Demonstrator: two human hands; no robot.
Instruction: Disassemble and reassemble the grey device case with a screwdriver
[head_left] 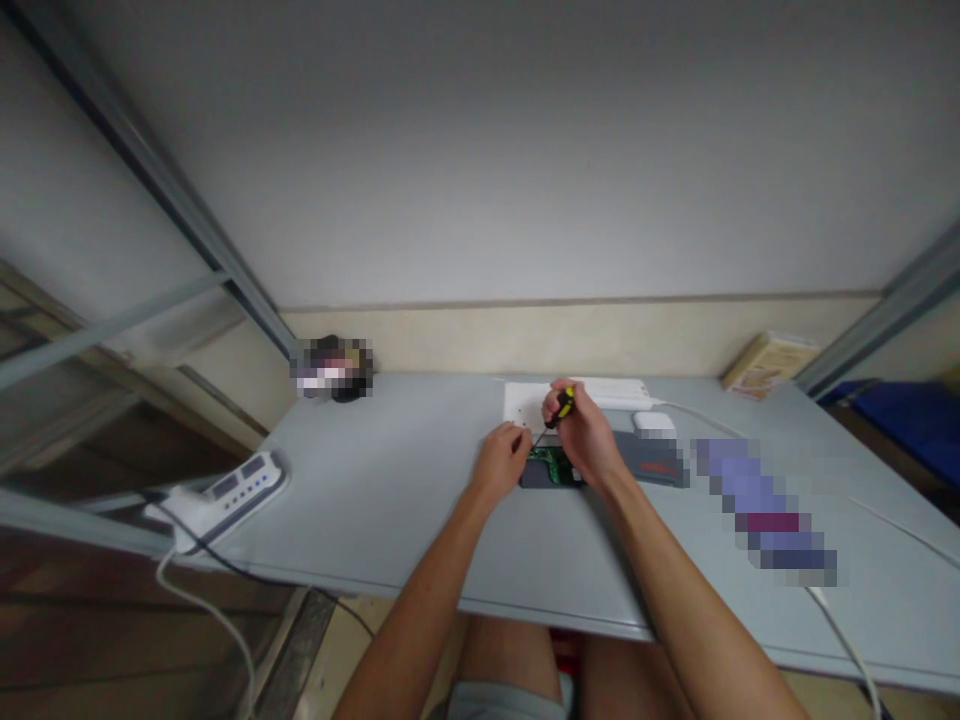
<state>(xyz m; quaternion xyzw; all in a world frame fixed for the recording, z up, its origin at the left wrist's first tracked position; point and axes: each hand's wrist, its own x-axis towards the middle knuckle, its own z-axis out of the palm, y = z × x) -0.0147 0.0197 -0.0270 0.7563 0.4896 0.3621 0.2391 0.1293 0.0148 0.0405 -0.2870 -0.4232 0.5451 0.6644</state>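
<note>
My right hand [583, 430] is closed around the yellow and black handle of a screwdriver [562, 400]. Its thin shaft slants down and left toward a green circuit board [556, 463], which sits in a dark grey casing [536, 478]. Whether the tip touches a screw is too small to tell. At the left end of the casing my left hand [504, 458] has its fingers bent and pressed together, and what they hold, if anything, is hidden. Behind the hands lies a white sheet [523, 403] with a few tiny dark specks on it.
Right of my hands are a grey box with red lettering [652, 460] and a small white case [655, 425]. A white power strip [240, 495] lies at the left table edge. A small box [769, 365] stands at the back right; a white cable [840, 630] hangs over the front edge.
</note>
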